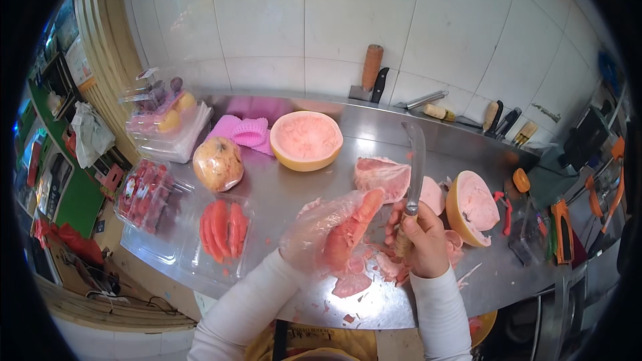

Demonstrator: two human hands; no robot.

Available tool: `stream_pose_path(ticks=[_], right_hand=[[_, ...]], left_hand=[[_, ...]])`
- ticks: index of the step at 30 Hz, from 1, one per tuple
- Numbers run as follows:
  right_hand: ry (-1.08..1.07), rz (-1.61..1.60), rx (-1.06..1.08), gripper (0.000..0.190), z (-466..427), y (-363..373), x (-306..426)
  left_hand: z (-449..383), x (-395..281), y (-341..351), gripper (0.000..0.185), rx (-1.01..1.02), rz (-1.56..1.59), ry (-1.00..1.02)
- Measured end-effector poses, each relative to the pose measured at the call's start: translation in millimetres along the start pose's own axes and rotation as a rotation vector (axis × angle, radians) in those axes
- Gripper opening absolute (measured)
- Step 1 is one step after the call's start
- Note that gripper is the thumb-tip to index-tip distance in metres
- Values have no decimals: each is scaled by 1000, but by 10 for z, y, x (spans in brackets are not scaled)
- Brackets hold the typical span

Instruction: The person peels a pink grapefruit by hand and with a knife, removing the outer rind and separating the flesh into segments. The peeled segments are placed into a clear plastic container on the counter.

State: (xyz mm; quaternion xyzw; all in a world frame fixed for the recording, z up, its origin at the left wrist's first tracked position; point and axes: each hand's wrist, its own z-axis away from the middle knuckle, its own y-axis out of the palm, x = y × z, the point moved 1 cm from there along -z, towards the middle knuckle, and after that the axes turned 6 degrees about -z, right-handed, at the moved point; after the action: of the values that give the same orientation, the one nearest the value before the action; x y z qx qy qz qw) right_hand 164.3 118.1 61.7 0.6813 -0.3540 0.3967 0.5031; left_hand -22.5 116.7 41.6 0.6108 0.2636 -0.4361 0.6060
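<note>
My left hand (308, 228), in a clear plastic glove, grips a chunk of red pomelo flesh (346, 238) with torn membrane around it. A curved fruit knife (416, 165) stands blade up in my bare right hand (426, 245), my fingers around its wooden handle (404, 238). Scraps of pink membrane (353, 285) lie on the steel counter below my hands. Just beyond them sits a larger unpeeled-membrane pomelo chunk (382, 178). An open clear plastic tray (193, 250) left of my hand holds several peeled red segments (223, 230).
A hollow pomelo rind half (306, 140) rests near the wall, another rind half (469, 208) to the right. A film-wrapped round fruit (218, 163) sits by pink foam netting (241, 133). Boxed red fruit (145, 195) stands left. Several knives, including a cleaver (371, 72), line the back ledge.
</note>
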Motion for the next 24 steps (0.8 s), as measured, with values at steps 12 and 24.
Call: stream_pose_path(ticks=[12,24], right_hand=[[-42,310,91,34,12,-101,-160],[151,-133,-21,20,21,-47,-35]], left_hand=[[-10,-162,-46,39,283,-746,520],[27,-132,-2,31,259,-1170,911]])
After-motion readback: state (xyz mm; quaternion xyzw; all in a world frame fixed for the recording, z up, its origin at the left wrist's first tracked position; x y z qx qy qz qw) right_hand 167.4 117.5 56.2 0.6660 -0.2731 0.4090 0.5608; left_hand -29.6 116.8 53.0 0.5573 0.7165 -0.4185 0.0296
